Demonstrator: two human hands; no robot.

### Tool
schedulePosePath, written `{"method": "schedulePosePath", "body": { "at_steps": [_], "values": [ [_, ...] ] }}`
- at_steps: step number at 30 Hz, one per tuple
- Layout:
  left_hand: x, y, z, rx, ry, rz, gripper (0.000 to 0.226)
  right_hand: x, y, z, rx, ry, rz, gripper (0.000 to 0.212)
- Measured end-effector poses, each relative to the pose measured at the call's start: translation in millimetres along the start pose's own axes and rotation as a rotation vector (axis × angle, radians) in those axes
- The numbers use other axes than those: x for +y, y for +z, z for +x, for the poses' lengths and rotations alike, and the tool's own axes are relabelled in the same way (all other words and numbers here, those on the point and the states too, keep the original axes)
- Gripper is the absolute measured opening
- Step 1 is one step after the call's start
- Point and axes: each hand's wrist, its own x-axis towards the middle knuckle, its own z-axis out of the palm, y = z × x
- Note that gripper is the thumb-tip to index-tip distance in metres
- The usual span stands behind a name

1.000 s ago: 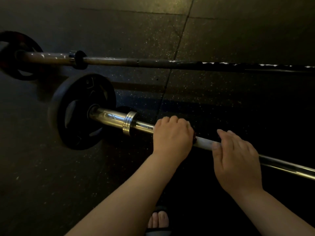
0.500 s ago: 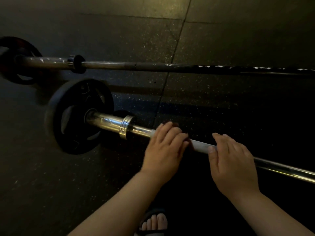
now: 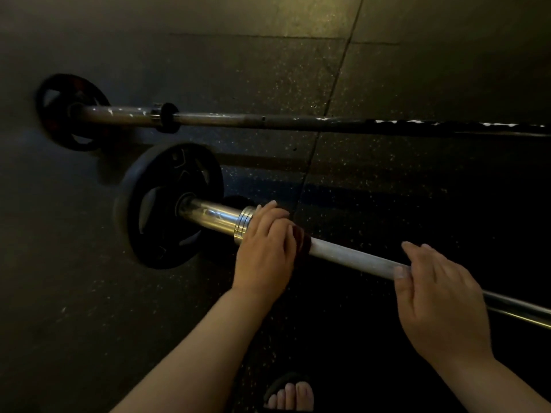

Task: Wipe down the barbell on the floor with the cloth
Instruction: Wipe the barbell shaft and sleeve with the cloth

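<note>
The near barbell [image 3: 351, 257] lies on the floor, with a black plate [image 3: 155, 204] on its chrome sleeve [image 3: 214, 214] at the left. My left hand [image 3: 265, 248] lies over the shaft right against the ringed collar [image 3: 243, 225], fingers draped across the bar. It holds a dark red cloth [image 3: 301, 239] around the bar, and only the cloth's right edge shows. My right hand [image 3: 435, 296] holds the shaft further right, fingers over the top and thumb on the near side.
A second, worn barbell [image 3: 268, 120] with a black plate [image 3: 71, 111] lies parallel on the far side. The floor is dark speckled rubber [image 3: 387, 84] with seams. My sandalled foot [image 3: 290, 394] is at the bottom edge, just below the bar.
My left hand has slid left along the shaft with the cloth, from mid-shaft up to the collar. More bare shaft now shows between my hands. My right hand has kept its hold.
</note>
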Motion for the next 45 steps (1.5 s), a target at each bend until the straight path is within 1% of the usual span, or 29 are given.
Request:
{"method": "schedulePosePath", "body": {
  "at_steps": [2, 3, 5, 7, 8, 9, 11, 13, 15, 16, 17, 19, 21, 22, 23, 26, 27, 28, 31, 33, 34, 35, 37, 38, 39, 40, 41, 43, 45],
  "values": [
    [19.8, 6.9, -2.9, 0.044, -0.102, 0.011, 0.022, -3.0, 0.8, 0.7, 0.004, -0.005, 0.01, 0.052],
    [33.3, 12.9, -6.2, 0.056, -0.087, 0.018, 0.021, -4.9, 1.7, 0.6, 0.005, -0.002, 0.013, 0.053],
    [50.4, 20.9, -12.2, 0.021, 0.057, 0.023, 0.02, -7.2, 3.0, 0.5, 0.008, 0.012, 0.002, 0.052],
    [39.2, 19.9, -11.6, -0.042, 0.192, 0.02, 0.022, -4.6, 3.4, -0.1, 0.012, 0.012, 0.006, 0.051],
    [26.5, 18.0, -11.1, -0.035, 0.219, 0.004, 0.022, -2.5, 3.1, -0.5, 0.016, 0.007, 0.018, 0.051],
    [14.7, 15.7, -11.8, -0.014, 0.206, -0.025, 0.024, -0.6, 2.5, -0.9, 0.02, 0.006, 0.026, 0.051],
    [3.2, 13.0, -15.4, 0.056, 0.089, -0.082, 0.037, 1.4, 2.1, -1.8, 0.026, 0.004, 0.028, 0.05],
    [11.8, 17.4, -16.2, 0.091, -0.07, -0.158, 0.049, 1.6, 3.2, -2.3, 0.03, -0.001, 0.032, 0.05],
    [31.5, 25.4, -13.6, 0.103, -0.172, -0.198, 0.049, -0.4, 4.7, -1.5, 0.029, 0.004, 0.036, 0.05],
    [41.8, 29.0, -13.0, 0.087, -0.152, -0.189, 0.046, -1.9, 5.4, -1.1, 0.03, 0.011, 0.031, 0.05],
    [50.7, 32.1, -14.5, 0.064, -0.082, -0.181, 0.041, -3.0, 6.5, -1.1, 0.033, 0.017, 0.019, 0.05],
    [58.2, 34.6, -19.6, -0.012, 0.131, -0.17, 0.035, -3.4, 7.3, -0.5, 0.042, 0.013, -0.007, 0.05],
    [44.9, 31.6, -18.6, -0.08, 0.308, -0.082, 0.036, 0.0, 5.0, 0.4, 0.037, -0.01, -0.014, 0.05],
    [34.9, 29.6, -17.1, -0.067, 0.33, -0.035, 0.038, 1.9, 4.0, 0.0, 0.033, -0.021, -0.007, 0.05],
    [27.0, 28.7, -15.5, -0.023, 0.276, -0.015, 0.039, 4.0, 3.1, -1.3, 0.032, -0.024, 0.008, 0.049],
    [30.5, 28.7, -14.8, 0.134, -0.156, -0.164, 0.038, 2.7, 5.2, -3.5, 0.038, -0.042, 0.048, 0.051],
    [42.1, 32.5, -15.8, 0.143, -0.217, -0.179, 0.036, 0.4, 7.1, -3.0, 0.035, -0.043, 0.04, 0.051],
    [56.0, 37.4, -17.9, 0.122, -0.19, -0.164, 0.035, -1.2, 8.5, -2.4, 0.031, -0.038, 0.023, 0.052],
    [84.0, 48.3, -27.7, -0.006, 0.122, -0.14, 0.035, -0.3, 8.1, -1.5, 0.016, -0.042, -0.026, 0.052],
    [76.0, 45.5, -24.3, -0.073, 0.281, -0.071, 0.035, 6.3, 4.4, -0.1, 0.008, -0.078, -0.052, 0.053],
    [66.7, 43.8, -21.1, -0.069, 0.299, -0.01, 0.035, 11.0, 2.2, 0.6, 0.005, -0.089, -0.065, 0.054],
    [58.6, 41.4, -18.4, -0.036, 0.252, 0.025, 0.035, 16.7, 0.1, 0.5, 0.005, -0.083, -0.08, 0.054],
    [50.6, 33.1, -14.6, 0.038, 0.001, -0.055, 0.034, 24.1, -2.2, -0.3, 0.022, -0.041, -0.106, 0.053],
    [54.1, 33.7, -14.2, 0.046, -0.107, -0.107, 0.034, 25.0, -1.6, -1.2, 0.029, -0.021, -0.113, 0.052],
    [63.9, 37.3, -14.6, 0.034, -0.161, -0.129, 0.033, 24.0, -0.4, -2.0, 0.031, -0.008, -0.116, 0.051],
    [77.0, 42.2, -16.6, 0.006, -0.153, -0.114, 0.032, 21.9, 1.4, -2.8, 0.033, -0.007, -0.119, 0.051],
    [90.0, 47.1, -19.3, -0.024, -0.081, -0.088, 0.031, 19.8, 3.3, -3.5, 0.037, -0.014, -0.123, 0.051],
    [106.2, 53.0, -23.8, -0.088, 0.149, -0.037, 0.03, 17.9, 3.5, -2.9, 0.038, -0.028, -0.125, 0.053],
    [96.8, 48.6, -18.3, -0.12, 0.281, 0.033, 0.03, 22.3, 0.3, 0.5, 0.025, -0.024, -0.12, 0.054]
  ]
}}
